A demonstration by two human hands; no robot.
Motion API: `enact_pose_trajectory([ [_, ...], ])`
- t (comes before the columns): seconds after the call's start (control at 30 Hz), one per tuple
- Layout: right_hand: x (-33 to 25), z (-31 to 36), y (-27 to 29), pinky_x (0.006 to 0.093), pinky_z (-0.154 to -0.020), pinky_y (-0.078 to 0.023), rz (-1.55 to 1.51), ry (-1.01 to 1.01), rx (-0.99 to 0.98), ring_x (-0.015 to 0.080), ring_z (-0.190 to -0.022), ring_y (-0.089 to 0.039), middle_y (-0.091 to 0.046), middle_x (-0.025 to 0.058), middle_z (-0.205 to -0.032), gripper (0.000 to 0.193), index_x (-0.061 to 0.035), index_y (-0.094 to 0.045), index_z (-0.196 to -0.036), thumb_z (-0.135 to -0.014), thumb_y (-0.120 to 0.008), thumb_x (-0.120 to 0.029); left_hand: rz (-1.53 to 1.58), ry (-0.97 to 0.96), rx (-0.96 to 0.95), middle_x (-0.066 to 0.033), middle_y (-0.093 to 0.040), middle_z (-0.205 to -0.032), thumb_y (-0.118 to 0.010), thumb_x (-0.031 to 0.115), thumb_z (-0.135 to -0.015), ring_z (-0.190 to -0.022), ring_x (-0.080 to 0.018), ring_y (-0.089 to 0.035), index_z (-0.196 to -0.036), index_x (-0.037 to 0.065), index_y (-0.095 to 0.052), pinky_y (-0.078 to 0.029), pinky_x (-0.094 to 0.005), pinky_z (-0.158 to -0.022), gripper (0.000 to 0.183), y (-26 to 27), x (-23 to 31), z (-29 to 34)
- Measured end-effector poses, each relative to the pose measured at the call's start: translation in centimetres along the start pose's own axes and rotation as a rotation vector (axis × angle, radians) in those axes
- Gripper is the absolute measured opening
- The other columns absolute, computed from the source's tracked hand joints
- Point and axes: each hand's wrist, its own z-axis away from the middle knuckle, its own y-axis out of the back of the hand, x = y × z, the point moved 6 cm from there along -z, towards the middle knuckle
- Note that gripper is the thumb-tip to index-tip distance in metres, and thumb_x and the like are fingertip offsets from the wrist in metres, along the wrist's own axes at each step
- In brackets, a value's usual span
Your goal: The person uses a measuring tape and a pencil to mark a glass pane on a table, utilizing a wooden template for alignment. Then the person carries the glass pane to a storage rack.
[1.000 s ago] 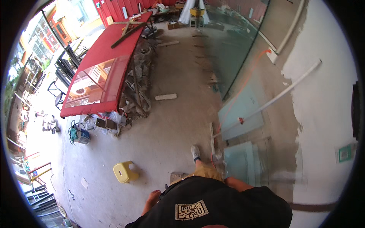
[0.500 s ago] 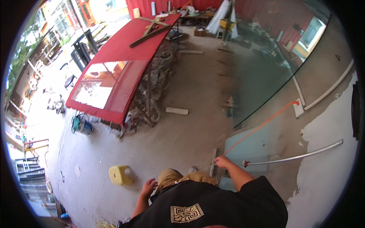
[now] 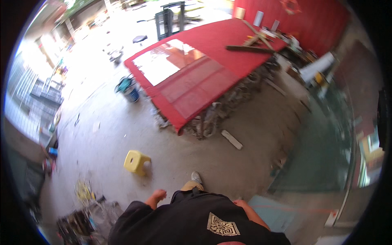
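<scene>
My left hand (image 3: 159, 194) hangs by my left side, its fingers loosely curled and somewhat blurred, with nothing visible in it. To its upper left stands a yellow plastic stool (image 3: 136, 162). My right hand (image 3: 240, 202) is low beside my waist, mostly hidden by my body and forearm, so its fingers cannot be made out. Near it lies a pale blue-green glass sheet (image 3: 271, 212). A blurred orange cord (image 3: 302, 209) runs across from near that hand to a white block (image 3: 331, 218); whether the hand touches the cord cannot be told.
Ahead, a large red-covered table (image 3: 183, 116) bears a glass pane (image 3: 196, 85) and wooden strips (image 3: 250, 48). A big glass sheet (image 3: 314, 151) leans at the right. A white block (image 3: 232, 139) and a blue bucket (image 3: 131, 94) sit on the floor. Clutter (image 3: 87, 220) lies lower left.
My view has swung left and my body has turned that way. My right hand has drawn in toward my waist, away from the metal rod and the wooden strip. My left fingers look more curled.
</scene>
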Motion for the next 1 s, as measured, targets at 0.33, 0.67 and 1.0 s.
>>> enact_pose_trajectory([
  [0.33, -24.0, -11.3, 19.7, 0.0444, -0.098, -0.056, 0.344, 0.168, 0.241, 0.0338, -0.107, -0.074, -0.077, 0.0173, -0.118, 0.04, -0.0044, -0.076, -0.124, -0.093, -0.072, -0.03, 0.37, -0.311, 0.304, -0.014, -0.077, -0.114, -0.062, 0.035, -0.102, -0.095, -0.0216, -0.074, -0.143, 0.004, -0.064, -0.059, -0.0376, -0.091, 0.051, 5.2, 22.7, 1.0],
  [0.67, -55.1, -23.3, 27.2, 0.0496, -0.119, -0.04, 1.004, 0.851, 0.361, 0.0398, -0.147, -0.043, -0.045, 0.021, -0.161, 0.106, -0.011, -0.041, -0.161, -0.07, -0.095, -0.022, 1.613, -0.06, 1.162, -0.0107, -0.075, -0.092, -0.071, 0.025, -0.093, -0.08, -0.0231, -0.07, -0.117, 0.005, -0.073, -0.056, -0.0395, -0.07, 0.031, -7.6, -4.9, 8.7],
  [1.0, -63.7, -34.1, 29.3, 0.0556, -0.125, -0.032, 1.082, 0.505, 0.064, 0.0425, -0.159, -0.027, -0.024, 0.0301, -0.171, 0.119, -0.0021, -0.025, -0.167, -0.084, -0.076, -0.07, 0.552, 0.554, 0.702, -0.018, -0.075, -0.093, -0.071, 0.025, -0.091, -0.081, -0.038, -0.071, -0.106, 0.009, -0.08, -0.054, -0.0521, -0.071, 0.023, -46.4, 12.7, 10.0],
])
